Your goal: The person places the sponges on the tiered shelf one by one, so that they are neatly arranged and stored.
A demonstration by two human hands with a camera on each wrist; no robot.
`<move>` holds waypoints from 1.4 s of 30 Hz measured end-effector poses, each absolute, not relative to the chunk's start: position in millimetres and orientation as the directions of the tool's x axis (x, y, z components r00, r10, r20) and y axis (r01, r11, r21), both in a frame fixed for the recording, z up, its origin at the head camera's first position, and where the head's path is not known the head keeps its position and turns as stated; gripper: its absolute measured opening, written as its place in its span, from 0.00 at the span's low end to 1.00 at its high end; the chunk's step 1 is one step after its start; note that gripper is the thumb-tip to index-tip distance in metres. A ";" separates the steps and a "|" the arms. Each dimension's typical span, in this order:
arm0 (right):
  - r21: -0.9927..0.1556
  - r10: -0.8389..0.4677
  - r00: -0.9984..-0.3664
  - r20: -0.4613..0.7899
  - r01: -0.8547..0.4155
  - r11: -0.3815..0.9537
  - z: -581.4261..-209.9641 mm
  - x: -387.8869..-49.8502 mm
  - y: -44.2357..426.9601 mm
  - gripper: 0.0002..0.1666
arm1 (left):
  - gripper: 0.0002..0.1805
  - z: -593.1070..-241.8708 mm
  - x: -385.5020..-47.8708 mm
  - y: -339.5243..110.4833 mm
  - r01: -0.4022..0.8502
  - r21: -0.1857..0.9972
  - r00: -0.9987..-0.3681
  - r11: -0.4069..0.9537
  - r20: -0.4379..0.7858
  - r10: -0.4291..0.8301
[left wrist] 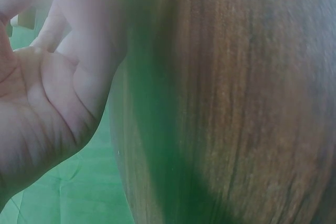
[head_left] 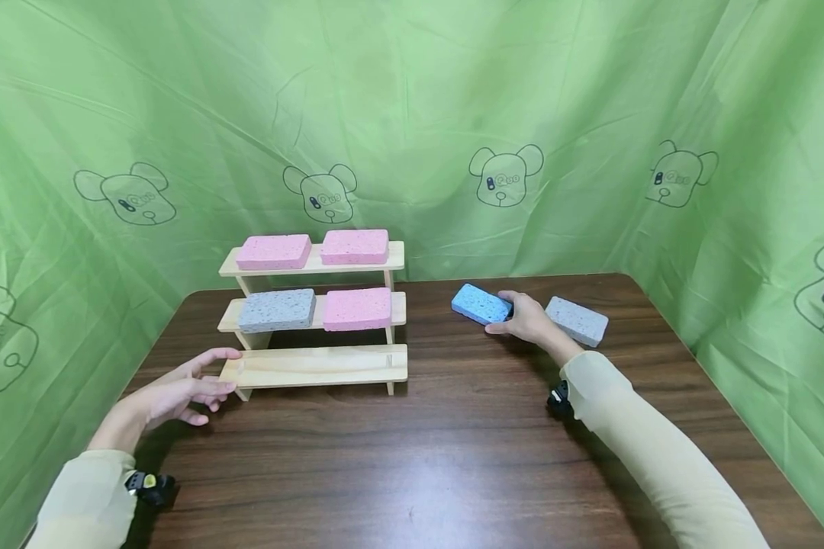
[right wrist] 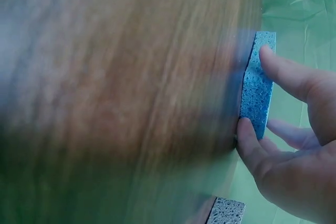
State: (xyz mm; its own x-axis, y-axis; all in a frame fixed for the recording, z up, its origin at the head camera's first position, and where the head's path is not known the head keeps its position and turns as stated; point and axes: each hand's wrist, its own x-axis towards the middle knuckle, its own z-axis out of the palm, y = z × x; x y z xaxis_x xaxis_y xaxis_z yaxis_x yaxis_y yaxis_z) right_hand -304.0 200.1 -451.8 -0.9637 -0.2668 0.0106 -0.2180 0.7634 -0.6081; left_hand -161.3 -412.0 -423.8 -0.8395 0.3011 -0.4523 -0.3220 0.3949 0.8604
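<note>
A blue sponge [head_left: 479,304] lies on the right half of the table, its right end held between the thumb and fingers of my right hand [head_left: 525,320]. The right wrist view shows the same blue sponge [right wrist: 258,85] with the fingertips on its sides. A grey sponge [head_left: 577,321] lies just right of that hand. My left hand [head_left: 178,393] holds the left end of the lowest shelf of a three-tier wooden rack [head_left: 316,367], thumb and index finger at the board's opposite edges. In the left wrist view the palm [left wrist: 47,93] shows, but its fingertips are out of frame.
Two pink sponges, one at the left [head_left: 273,252] and one at the right [head_left: 355,247], sit on the top shelf. The middle shelf bears a grey-blue sponge [head_left: 277,310] and a pink sponge [head_left: 358,309]. Green cloth [head_left: 412,91] hangs behind the brown wooden table [head_left: 398,473].
</note>
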 end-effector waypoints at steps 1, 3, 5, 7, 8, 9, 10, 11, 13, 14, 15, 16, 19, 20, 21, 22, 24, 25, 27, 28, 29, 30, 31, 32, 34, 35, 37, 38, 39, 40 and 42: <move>-0.615 -0.260 -0.966 -0.005 -0.202 0.762 -451.9 -304.7 199.8 0.51 | 0.34 -423.1 -161.6 -412.4 -0.322 0.860 -0.840 0.395 -0.452 0.299; -0.623 -0.250 -0.968 -0.030 -0.177 0.762 -452.2 -305.1 199.5 0.50 | 0.34 -422.0 -162.6 -412.5 -0.319 0.861 -0.841 0.395 -0.450 0.302; -0.627 -0.239 -0.970 -0.052 -0.154 0.764 -453.0 -305.0 199.7 0.50 | 0.34 -421.4 -163.5 -412.4 -0.317 0.863 -0.840 0.394 -0.448 0.306; -0.626 -0.230 -0.971 -0.067 -0.139 0.767 -453.8 -305.2 200.4 0.50 | 0.34 -421.4 -164.0 -412.1 -0.317 0.863 -0.839 0.393 -0.449 0.309; -0.623 -0.232 -0.970 -0.066 -0.142 0.769 -453.9 -305.2 200.5 0.49 | 0.34 -421.7 -164.0 -412.1 -0.318 0.863 -0.838 0.392 -0.449 0.309; -0.622 -0.235 -0.970 -0.062 -0.147 0.769 -454.2 -305.8 200.6 0.49 | 0.34 -422.1 -163.9 -412.1 -0.322 0.863 -0.837 0.391 -0.452 0.308; -0.620 -0.237 -0.970 -0.056 -0.153 0.770 -454.0 -306.5 200.4 0.48 | 0.34 -422.7 -163.6 -412.1 -0.318 0.865 -0.838 0.388 -0.447 0.312; -0.617 -0.240 -0.970 -0.046 -0.161 0.770 -453.4 -307.3 200.2 0.48 | 0.34 -423.5 -163.3 -412.3 -0.319 0.866 -0.839 0.386 -0.447 0.310; -0.611 -0.248 -0.968 -0.029 -0.179 0.771 -452.2 -308.4 200.2 0.47 | 0.34 -426.1 -162.7 -412.5 -0.321 0.868 -0.839 0.378 -0.446 0.311; -0.609 -0.250 -0.968 -0.023 -0.185 0.771 -451.6 -308.6 200.3 0.47 | 0.34 -427.8 -162.5 -412.7 -0.319 0.872 -0.839 0.371 -0.442 0.316; -0.608 -0.252 -0.967 -0.023 -0.187 0.772 -451.2 -308.8 200.5 0.47 | 0.34 -429.6 -162.3 -413.0 -0.318 0.875 -0.839 0.365 -0.439 0.322; -0.604 -0.254 -0.967 -0.022 -0.190 0.774 -451.2 -309.0 200.8 0.48 | 0.34 -431.0 -162.2 -413.3 -0.317 0.878 -0.838 0.360 -0.437 0.327; -0.593 -0.269 -0.963 -0.032 -0.198 0.780 -452.0 -309.3 200.6 0.48 | 0.34 -433.2 -162.4 -414.7 -0.321 0.880 -0.835 0.350 -0.437 0.334; -0.587 -0.273 -0.961 -0.033 -0.203 0.784 -452.3 -309.3 200.2 0.49 | 0.34 -433.0 -162.7 -415.0 -0.318 0.880 -0.835 0.352 -0.436 0.336; -0.581 -0.280 -0.960 -0.032 -0.210 0.787 -452.5 -309.2 199.5 0.49 | 0.34 -432.3 -162.9 -415.1 -0.317 0.879 -0.835 0.355 -0.437 0.336; -0.574 -0.288 -0.957 -0.028 -0.221 0.789 -452.4 -309.0 198.6 0.49 | 0.34 -431.4 -163.2 -415.2 -0.316 0.878 -0.835 0.360 -0.437 0.333; -0.565 -0.301 -0.953 -0.024 -0.235 0.791 -451.7 -308.2 196.3 0.49 | 0.34 -429.3 -164.0 -415.5 -0.311 0.876 -0.838 0.369 -0.436 0.329; -0.563 -0.304 -0.952 -0.023 -0.238 0.791 -451.4 -307.8 195.1 0.49 | 0.34 -428.3 -164.4 -415.9 -0.307 0.875 -0.839 0.375 -0.435 0.327; -0.565 -0.308 -0.951 -0.030 -0.238 0.790 -451.4 -306.9 193.3 0.50 | 0.34 -426.2 -164.7 -416.5 -0.305 0.873 -0.839 0.380 -0.436 0.326; -0.561 -0.312 -0.950 -0.033 -0.241 0.792 -450.8 -306.9 192.9 0.50 | 0.34 -425.8 -164.5 -416.7 -0.303 0.873 -0.839 0.381 -0.434 0.327; -0.561 -0.312 -0.949 -0.038 -0.238 0.793 -450.1 -306.7 192.5 0.50 | 0.34 -425.4 -164.2 -416.8 -0.304 0.874 -0.839 0.380 -0.435 0.328; -0.563 -0.308 -0.950 -0.045 -0.230 0.794 -449.3 -306.7 192.3 0.51 | 0.34 -425.0 -164.2 -416.7 -0.304 0.874 -0.838 0.379 -0.434 0.330; -0.562 -0.309 -0.950 -0.048 -0.230 0.794 -449.2 -306.3 191.9 0.51 | 0.35 -424.6 -163.9 -416.8 -0.305 0.874 -0.838 0.379 -0.435 0.330; -0.562 -0.311 -0.949 -0.050 -0.231 0.794 -449.1 -306.0 191.7 0.51 | 0.34 -424.3 -163.7 -416.9 -0.305 0.873 -0.838 0.379 -0.436 0.329; -0.560 -0.307 -0.950 -0.055 -0.225 0.797 -448.9 -305.8 191.4 0.51 | 0.34 -424.0 -163.3 -417.0 -0.304 0.872 -0.839 0.383 -0.436 0.327; -0.561 -0.305 -0.951 -0.058 -0.222 0.798 -448.5 -305.7 191.3 0.51 | 0.34 -423.9 -163.2 -417.0 -0.304 0.872 -0.839 0.384 -0.436 0.325; -0.555 -0.302 -0.951 -0.058 -0.221 0.802 -448.0 -305.4 191.6 0.51 | 0.34 -424.1 -163.3 -416.8 -0.300 0.871 -0.840 0.389 -0.434 0.324; -0.557 -0.299 -0.952 -0.061 -0.217 0.802 -447.7 -305.2 192.0 0.51 | 0.34 -424.2 -163.3 -416.5 -0.301 0.870 -0.841 0.390 -0.435 0.323; -0.560 -0.297 -0.953 -0.062 -0.213 0.800 -447.3 -304.9 192.6 0.50 | 0.34 -424.4 -163.3 -416.1 -0.302 0.869 -0.841 0.391 -0.437 0.320; -0.560 -0.298 -0.953 -0.059 -0.215 0.800 -447.1 -304.6 193.4 0.50 | 0.34 -424.9 -163.4 -415.7 -0.304 0.869 -0.841 0.392 -0.437 0.318; -0.570 -0.297 -0.953 -0.058 -0.212 0.794 -446.5 -303.1 196.2 0.49 | 0.34 -426.5 -164.2 -414.4 -0.302 0.868 -0.844 0.393 -0.436 0.313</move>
